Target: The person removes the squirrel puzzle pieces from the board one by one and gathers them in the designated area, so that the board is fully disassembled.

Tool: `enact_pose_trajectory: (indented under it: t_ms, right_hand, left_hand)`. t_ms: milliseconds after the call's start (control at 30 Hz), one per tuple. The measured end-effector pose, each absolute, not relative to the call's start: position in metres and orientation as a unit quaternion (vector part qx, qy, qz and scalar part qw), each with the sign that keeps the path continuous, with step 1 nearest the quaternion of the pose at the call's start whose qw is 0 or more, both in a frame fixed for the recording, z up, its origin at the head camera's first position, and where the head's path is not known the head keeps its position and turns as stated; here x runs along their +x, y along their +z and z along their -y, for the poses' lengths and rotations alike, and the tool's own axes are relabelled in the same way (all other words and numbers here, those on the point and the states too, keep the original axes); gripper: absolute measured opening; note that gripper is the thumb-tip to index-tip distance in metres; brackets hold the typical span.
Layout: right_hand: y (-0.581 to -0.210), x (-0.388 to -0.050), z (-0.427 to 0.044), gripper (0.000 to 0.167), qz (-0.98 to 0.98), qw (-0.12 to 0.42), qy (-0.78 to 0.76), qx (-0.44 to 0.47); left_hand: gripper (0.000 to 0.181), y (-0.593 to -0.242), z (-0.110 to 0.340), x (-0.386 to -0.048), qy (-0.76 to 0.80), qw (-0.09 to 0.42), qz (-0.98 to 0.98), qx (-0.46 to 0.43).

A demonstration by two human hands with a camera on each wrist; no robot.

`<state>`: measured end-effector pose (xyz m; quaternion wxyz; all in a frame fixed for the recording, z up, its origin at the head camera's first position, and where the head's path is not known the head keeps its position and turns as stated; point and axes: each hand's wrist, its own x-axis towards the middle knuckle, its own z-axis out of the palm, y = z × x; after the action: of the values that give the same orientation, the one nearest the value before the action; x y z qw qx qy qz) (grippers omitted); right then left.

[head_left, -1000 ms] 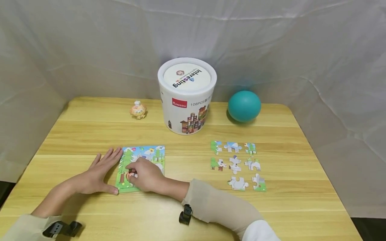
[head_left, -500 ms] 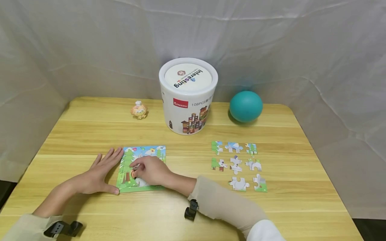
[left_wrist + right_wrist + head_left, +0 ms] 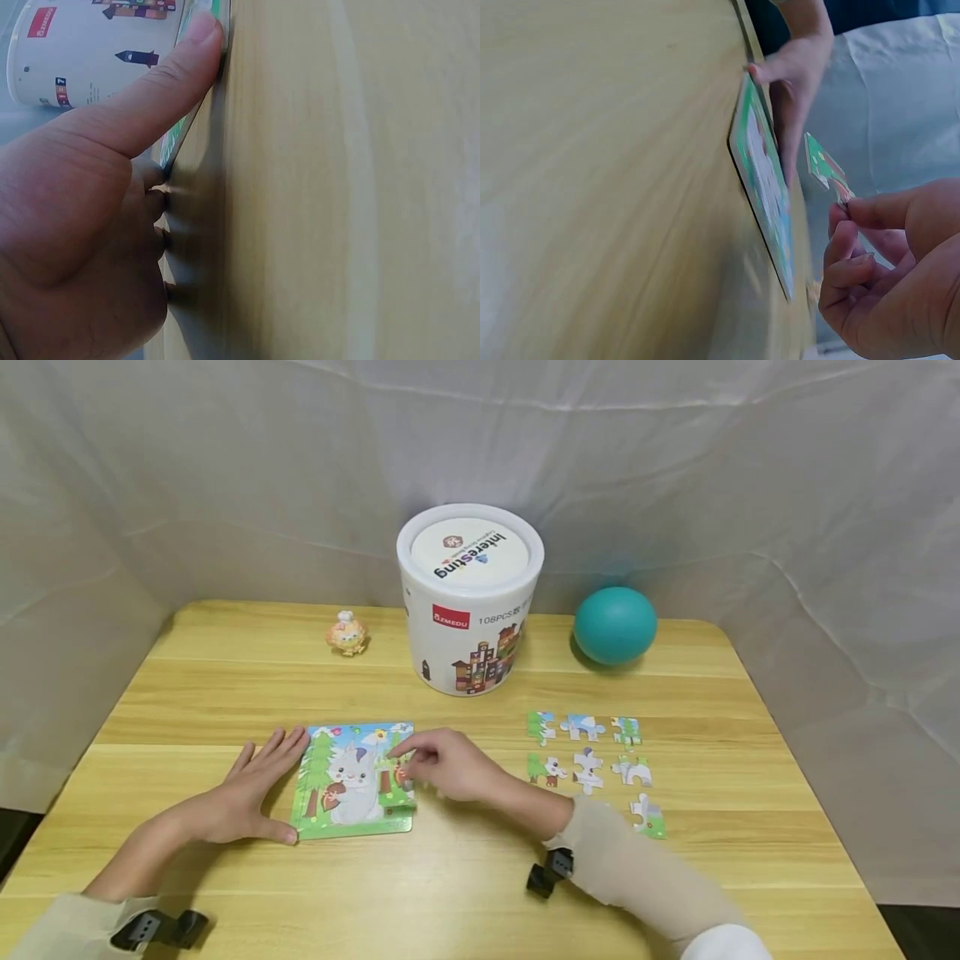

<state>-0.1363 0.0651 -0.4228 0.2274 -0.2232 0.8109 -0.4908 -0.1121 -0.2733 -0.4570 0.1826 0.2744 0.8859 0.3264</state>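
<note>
My right hand pinches a jigsaw piece between thumb and index finger. Green grass and a brown tree trunk show on it in the head view. It is lifted above the right side of the square puzzle board, which bears a picture of a grey-white animal holding an acorn among trees. Against the board's left edge rests my left hand, fingers spread and straight. Its thumb touches the edge in the left wrist view. Part of the board's right side is hidden behind the piece and my right fingers.
Several loose jigsaw pieces lie in rows on the right of the wooden table; my right sleeve covers part of that area. Along the back stand a small chick figurine, a white lidded bucket and a teal ball.
My right hand has lifted the jigsaw piece from the board's left part and carried it right, uncovering the animal picture. The left hand has stayed still.
</note>
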Motion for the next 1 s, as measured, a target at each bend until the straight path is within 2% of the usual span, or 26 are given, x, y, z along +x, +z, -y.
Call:
enact_pose_trajectory:
  t_ms: [633, 1000]
  right_hand:
    - [-0.421, -0.118, -0.192, 0.024, -0.854, 0.210, -0.442, -0.176]
    - [-0.428, -0.101, -0.243, 0.024, -0.870, 0.207, -0.418, -0.159]
  left_hand:
    - [0.128, -0.453, 0.272, -0.112, 0.331, 0.193, -0.884, 0.269]
    - [0.127, -0.453, 0.272, -0.112, 0.330, 0.192, -0.883, 0.272]
